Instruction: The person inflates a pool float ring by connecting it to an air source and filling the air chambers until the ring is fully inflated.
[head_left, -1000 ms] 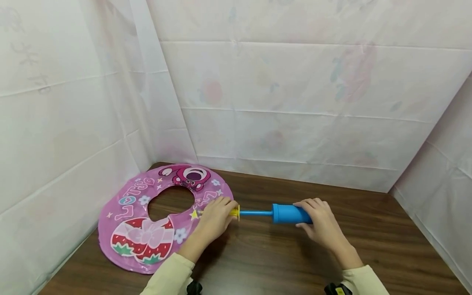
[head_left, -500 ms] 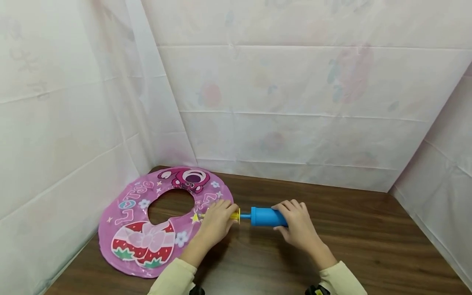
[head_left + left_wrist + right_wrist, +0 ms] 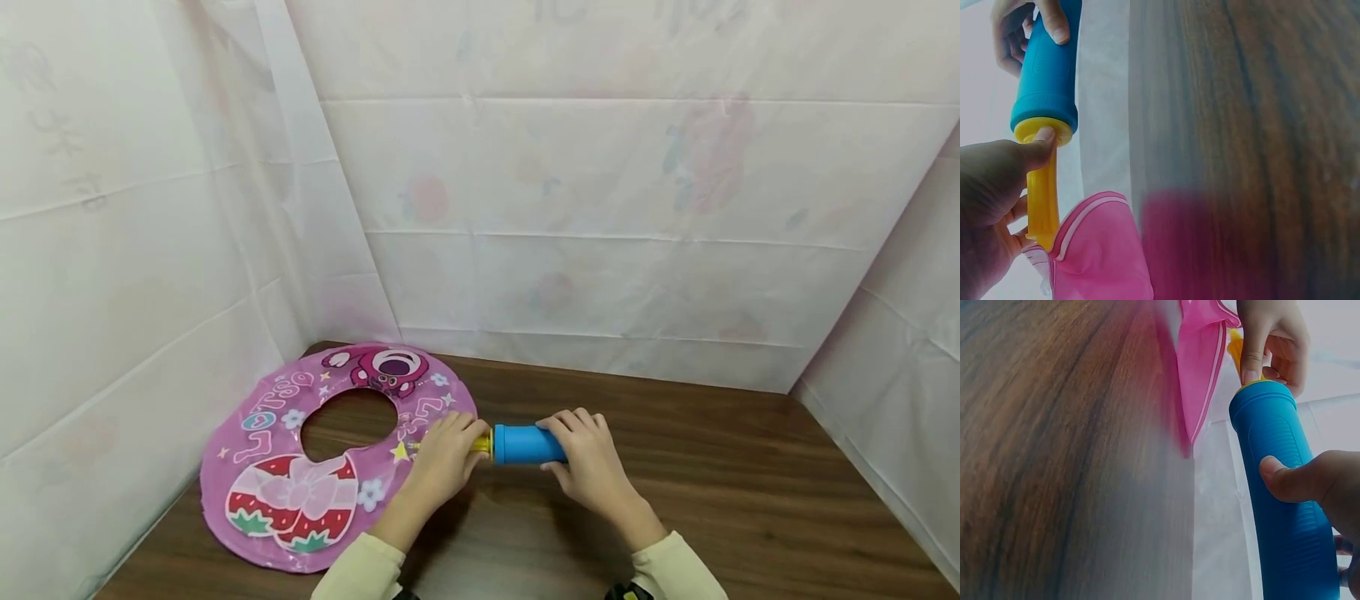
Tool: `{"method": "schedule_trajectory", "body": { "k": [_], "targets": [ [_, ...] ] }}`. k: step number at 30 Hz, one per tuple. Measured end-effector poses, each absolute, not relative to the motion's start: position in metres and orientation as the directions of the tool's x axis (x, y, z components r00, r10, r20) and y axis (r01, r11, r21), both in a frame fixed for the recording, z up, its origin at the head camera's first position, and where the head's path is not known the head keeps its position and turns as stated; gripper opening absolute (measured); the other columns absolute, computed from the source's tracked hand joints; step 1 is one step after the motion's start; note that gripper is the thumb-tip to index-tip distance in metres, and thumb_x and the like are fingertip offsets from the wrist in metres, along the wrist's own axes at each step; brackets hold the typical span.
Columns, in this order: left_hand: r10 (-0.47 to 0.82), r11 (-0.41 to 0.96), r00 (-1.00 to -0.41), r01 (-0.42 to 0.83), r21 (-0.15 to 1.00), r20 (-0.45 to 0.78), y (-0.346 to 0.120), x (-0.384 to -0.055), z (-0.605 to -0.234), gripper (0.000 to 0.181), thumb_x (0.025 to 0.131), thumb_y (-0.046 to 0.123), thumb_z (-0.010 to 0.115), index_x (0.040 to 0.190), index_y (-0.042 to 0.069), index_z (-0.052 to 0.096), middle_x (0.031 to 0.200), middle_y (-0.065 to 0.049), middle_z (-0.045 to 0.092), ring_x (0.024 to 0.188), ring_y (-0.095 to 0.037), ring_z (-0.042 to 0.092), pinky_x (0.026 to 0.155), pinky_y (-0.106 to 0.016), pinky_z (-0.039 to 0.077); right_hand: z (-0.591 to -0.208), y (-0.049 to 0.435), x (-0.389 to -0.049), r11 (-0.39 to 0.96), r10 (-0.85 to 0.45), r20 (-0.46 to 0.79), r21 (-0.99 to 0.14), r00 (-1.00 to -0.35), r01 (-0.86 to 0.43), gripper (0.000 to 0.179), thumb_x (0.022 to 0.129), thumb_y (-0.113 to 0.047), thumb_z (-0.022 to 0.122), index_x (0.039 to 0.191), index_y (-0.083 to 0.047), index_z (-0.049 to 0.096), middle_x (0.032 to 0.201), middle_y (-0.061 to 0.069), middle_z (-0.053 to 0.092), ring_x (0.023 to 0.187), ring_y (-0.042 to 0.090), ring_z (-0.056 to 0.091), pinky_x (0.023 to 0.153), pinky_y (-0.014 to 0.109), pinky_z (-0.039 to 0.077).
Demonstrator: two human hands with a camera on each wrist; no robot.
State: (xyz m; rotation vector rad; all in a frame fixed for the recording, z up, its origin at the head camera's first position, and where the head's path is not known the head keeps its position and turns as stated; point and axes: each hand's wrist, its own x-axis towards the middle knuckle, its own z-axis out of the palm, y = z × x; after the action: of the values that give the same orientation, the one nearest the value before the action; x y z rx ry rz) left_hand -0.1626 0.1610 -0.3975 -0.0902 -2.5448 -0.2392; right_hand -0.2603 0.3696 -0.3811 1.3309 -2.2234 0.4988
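Note:
A blue hand pump [image 3: 528,445] lies sideways above the table, its blue barrel pushed up against its yellow nozzle end [image 3: 1042,194]. My left hand [image 3: 448,454] grips that yellow part, the thumb on its flange in the left wrist view. My right hand [image 3: 588,458] holds the blue barrel [image 3: 1279,469], thumb on one side and fingers round the other. The pink swim ring [image 3: 251,492], printed with a bear and strawberries, lies on the left of the table. The yellow tip meets the ring's edge by my left hand; the exact joint is hidden.
The dark wooden table [image 3: 750,475] extends to the right and front. White printed cloth [image 3: 600,208] hangs behind it and at both sides. The ring reaches close to the left cloth.
My right hand has moved left with the blue barrel, and the blue rod that showed between barrel and yellow part has gone inside. My left hand has stayed nearly in place.

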Motion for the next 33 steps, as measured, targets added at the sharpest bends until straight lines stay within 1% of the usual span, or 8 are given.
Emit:
{"method": "schedule_trajectory", "body": {
  "k": [6,10,13,17,21,26,33],
  "targets": [
    [0.024,0.987,-0.837,0.107,0.121,0.546,0.160,-0.164,-0.395,0.029,0.078,0.028,0.079,0.099,0.017,0.064,0.086,0.002,0.060,0.082,-0.015,0.054,0.075,-0.031,0.051,-0.380,0.373,-0.265,0.459,-0.713,0.582,-0.035,-0.391,-0.888,0.055,0.065,-0.029,0.088,0.114,-0.018,0.065,0.105,0.000,0.068,0.098,0.022,0.060,0.080,0.041,0.045],
    [0.047,0.989,-0.812,0.119,0.085,0.582,0.156,-0.164,-0.394,0.030,0.075,0.029,0.080,0.098,0.018,0.065,0.086,0.003,0.063,0.081,-0.015,0.057,0.071,-0.029,0.052,-0.381,0.379,-0.271,0.473,-0.714,0.582,-0.007,-0.388,-0.881,0.056,0.066,-0.031,0.088,0.115,-0.019,0.064,0.106,-0.001,0.068,0.099,0.021,0.061,0.082,0.042,0.047],
    [0.057,0.989,-0.794,0.129,0.075,0.606,0.153,-0.164,-0.394,0.029,0.074,0.027,0.082,0.097,0.018,0.066,0.088,0.004,0.065,0.081,-0.015,0.059,0.072,-0.029,0.052,-0.381,0.387,-0.277,0.487,-0.710,0.588,0.013,-0.387,-0.873,0.057,0.065,-0.031,0.088,0.115,-0.018,0.064,0.106,0.000,0.068,0.100,0.023,0.061,0.083,0.043,0.049],
    [0.056,0.988,-0.791,0.134,0.082,0.610,0.148,-0.165,-0.394,0.030,0.073,0.027,0.083,0.097,0.018,0.067,0.089,0.005,0.067,0.082,-0.014,0.060,0.074,-0.028,0.052,-0.382,0.401,-0.284,0.505,-0.699,0.597,0.024,-0.393,-0.863,0.060,0.063,-0.029,0.089,0.116,-0.017,0.063,0.107,0.002,0.068,0.101,0.025,0.062,0.086,0.046,0.051],
    [0.062,0.988,-0.791,0.135,0.075,0.609,0.146,-0.165,-0.395,0.030,0.072,0.025,0.083,0.097,0.018,0.067,0.088,0.005,0.066,0.081,-0.014,0.059,0.073,-0.029,0.052,-0.383,0.416,-0.292,0.516,-0.697,0.592,0.020,-0.406,-0.856,0.062,0.062,-0.026,0.090,0.117,-0.016,0.063,0.108,0.003,0.067,0.102,0.026,0.062,0.088,0.047,0.051],
    [0.068,0.987,-0.786,0.142,0.072,0.615,0.143,-0.162,-0.395,0.029,0.072,0.024,0.083,0.096,0.018,0.067,0.089,0.005,0.066,0.082,-0.014,0.060,0.075,-0.030,0.052,-0.381,0.436,-0.298,0.530,-0.697,0.578,0.015,-0.425,-0.848,0.062,0.064,-0.025,0.089,0.119,-0.015,0.062,0.110,0.005,0.067,0.104,0.027,0.062,0.089,0.048,0.050],
    [0.054,0.991,-0.773,0.118,0.060,0.632,0.143,-0.160,-0.391,0.029,0.073,0.024,0.083,0.096,0.016,0.067,0.088,0.003,0.065,0.081,-0.016,0.060,0.074,-0.031,0.052,-0.374,0.464,-0.306,0.551,-0.682,0.587,0.021,-0.436,-0.834,0.063,0.063,-0.022,0.089,0.118,-0.012,0.062,0.110,0.008,0.066,0.103,0.030,0.061,0.087,0.050,0.049]
  ]
}}
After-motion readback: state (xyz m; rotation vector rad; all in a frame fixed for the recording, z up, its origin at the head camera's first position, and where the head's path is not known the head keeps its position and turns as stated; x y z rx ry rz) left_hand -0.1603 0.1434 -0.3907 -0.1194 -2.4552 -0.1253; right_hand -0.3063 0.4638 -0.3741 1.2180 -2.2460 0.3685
